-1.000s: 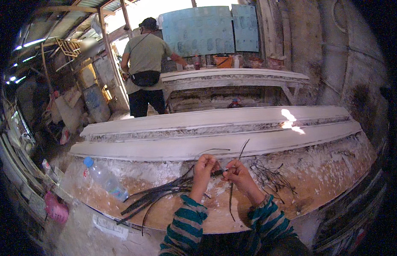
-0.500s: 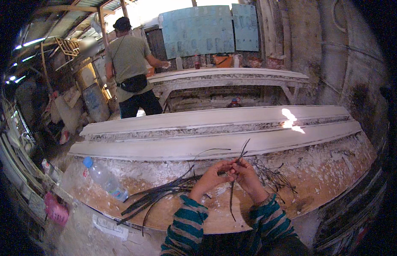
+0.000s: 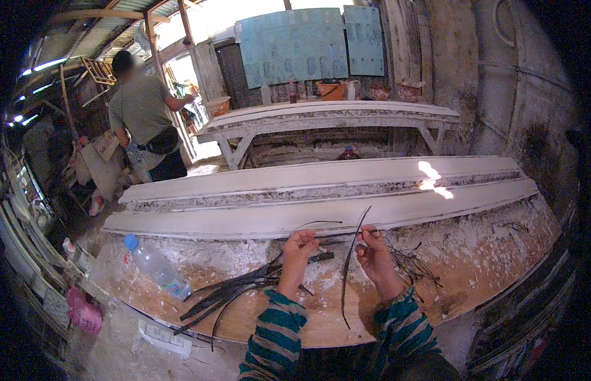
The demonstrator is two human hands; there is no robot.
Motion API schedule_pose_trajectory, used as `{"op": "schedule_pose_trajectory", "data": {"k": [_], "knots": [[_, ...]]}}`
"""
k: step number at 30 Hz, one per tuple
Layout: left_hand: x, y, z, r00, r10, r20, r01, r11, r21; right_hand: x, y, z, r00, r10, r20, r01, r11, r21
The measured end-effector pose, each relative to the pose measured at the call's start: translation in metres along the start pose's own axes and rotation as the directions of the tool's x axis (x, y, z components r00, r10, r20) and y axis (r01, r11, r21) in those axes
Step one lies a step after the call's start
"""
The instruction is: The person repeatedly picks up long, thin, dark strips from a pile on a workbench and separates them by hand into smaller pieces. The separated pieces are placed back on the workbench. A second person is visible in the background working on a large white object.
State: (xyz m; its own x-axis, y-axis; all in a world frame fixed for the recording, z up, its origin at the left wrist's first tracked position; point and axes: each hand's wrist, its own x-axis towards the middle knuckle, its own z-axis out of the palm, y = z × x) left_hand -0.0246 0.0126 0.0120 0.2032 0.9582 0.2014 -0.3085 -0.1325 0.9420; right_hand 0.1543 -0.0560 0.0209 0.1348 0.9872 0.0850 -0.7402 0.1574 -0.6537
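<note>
My right hand (image 3: 376, 259) pinches a long, thin black strip (image 3: 347, 279) that hangs upright over the workbench, its lower end near the front edge. Level with it and a little apart, my left hand (image 3: 297, 260) is closed with fingertips together. A dark strand shows in the gap between my hands, but whether the left fingers grip it is unclear. Beneath and beside my left wrist lies a bundle of black strips (image 3: 228, 292). A tangle of thinner dark strands (image 3: 413, 263) spreads on the bench to the right of my right hand.
A plastic bottle with a blue cap (image 3: 157, 267) lies on the bench (image 3: 448, 311) at left. Two long white moulded lengths (image 3: 244, 219) stretch across behind my hands. Farther back are a second bench (image 3: 333, 120), an orange bucket (image 3: 331, 91) and a person (image 3: 143, 114).
My hands, together before, have parted; the left moved left and the right keeps the strip. The person at the back has walked left, away from the far bench.
</note>
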Motion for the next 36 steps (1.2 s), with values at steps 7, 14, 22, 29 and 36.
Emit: {"op": "schedule_pose_trajectory", "data": {"k": [7,14,22,29,36], "knots": [[0.004,-0.011,-0.004,0.986,0.138,-0.098,-0.114,0.97,0.217,-0.007,-0.003,0.01,0.995,-0.057,0.083,0.071,0.983,-0.17],[0.004,-0.011,-0.008,0.99,0.101,-0.094,-0.067,0.947,0.314,-0.005,0.002,0.006,0.992,-0.079,0.1,0.115,0.893,-0.436],[-0.008,0.011,0.005,0.969,-0.068,0.236,0.029,0.986,0.167,0.0,0.02,0.007,0.893,-0.436,0.113,0.303,0.396,-0.867],[-0.017,0.019,0.012,0.722,-0.12,0.682,-0.022,0.98,0.196,0.003,0.011,0.001,0.847,-0.531,0.03,0.224,0.305,-0.926],[-0.018,0.019,0.015,0.901,-0.097,0.422,-0.04,0.952,0.304,0.014,0.006,-0.01,0.815,-0.576,-0.066,0.354,0.583,-0.731]]}}
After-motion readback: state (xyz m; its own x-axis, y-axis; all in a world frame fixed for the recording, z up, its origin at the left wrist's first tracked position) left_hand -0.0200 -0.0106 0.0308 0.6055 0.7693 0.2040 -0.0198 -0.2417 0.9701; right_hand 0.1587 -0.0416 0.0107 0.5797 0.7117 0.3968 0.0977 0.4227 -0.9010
